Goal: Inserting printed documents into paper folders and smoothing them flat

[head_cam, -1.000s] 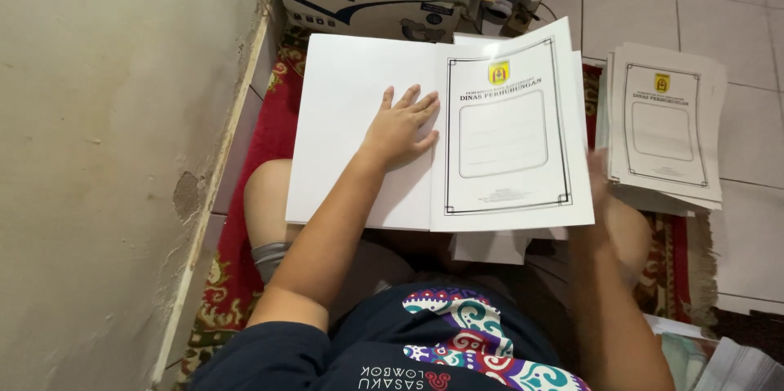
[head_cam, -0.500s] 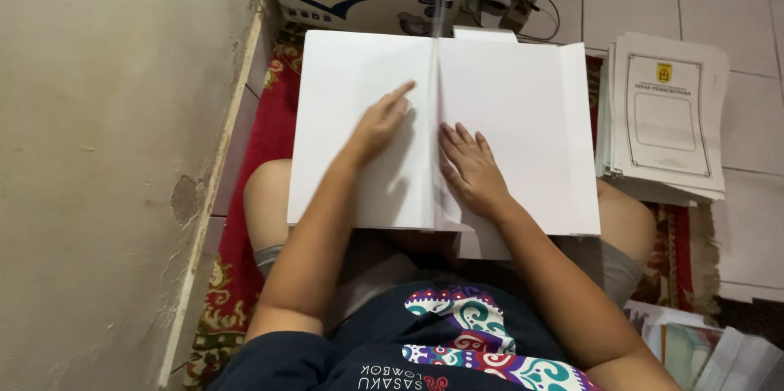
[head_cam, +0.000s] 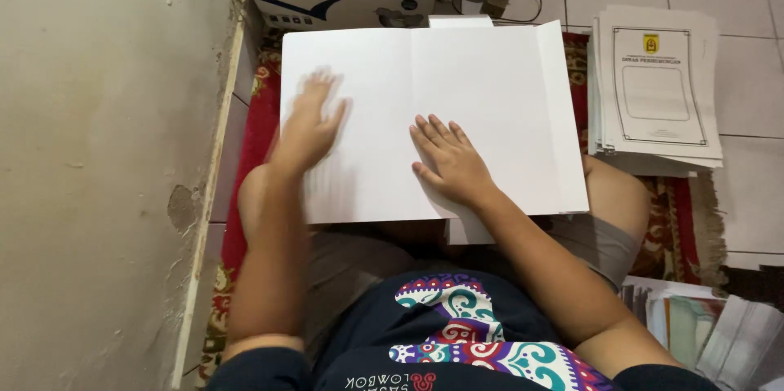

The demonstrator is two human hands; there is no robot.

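A large white folder sheet lies opened flat across my lap, blank side up, with a centre crease and a narrow flap along its right edge. My left hand rests flat on the left half, fingers spread and blurred with motion. On the right half, close to the crease, my right hand presses down with open fingers. Neither hand grips anything.
A stack of printed white folders with a yellow emblem sits on the tiled floor to the right. A cardboard box topped with coloured papers stands ahead. A wall runs along the left. More papers lie at lower right on the red rug.
The folder's printed right half was turned over, so the sheet now lies blank side up. My right hand came onto it, and my left hand slid leftward across the left half.
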